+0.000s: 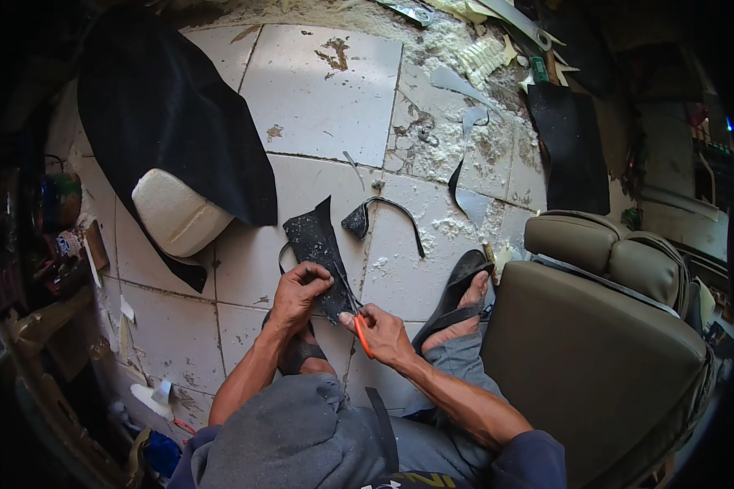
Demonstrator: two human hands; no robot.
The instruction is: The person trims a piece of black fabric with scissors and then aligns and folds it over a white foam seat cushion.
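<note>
My left hand [298, 289] pinches a speckled black strip of fabric-like material [311, 236] in front of me. My right hand [379, 334] grips orange-handled scissors [362, 332], their blades lying along the strip's right side just right of my left fingers. A narrow curved black offcut [395, 212] lies on the tiles right of the strip. At the upper left, a large black sheet [171, 106] is spread out, with a cream foam block [175, 213] resting on it.
An olive padded seat [587, 350] stands at my right, another black piece [567, 138] behind it. White crumbs and scraps cover the tiles [318, 98] toward the upper right. Dark clutter [65, 204] lines the left. My sandaled feet [457, 301] flank the strip.
</note>
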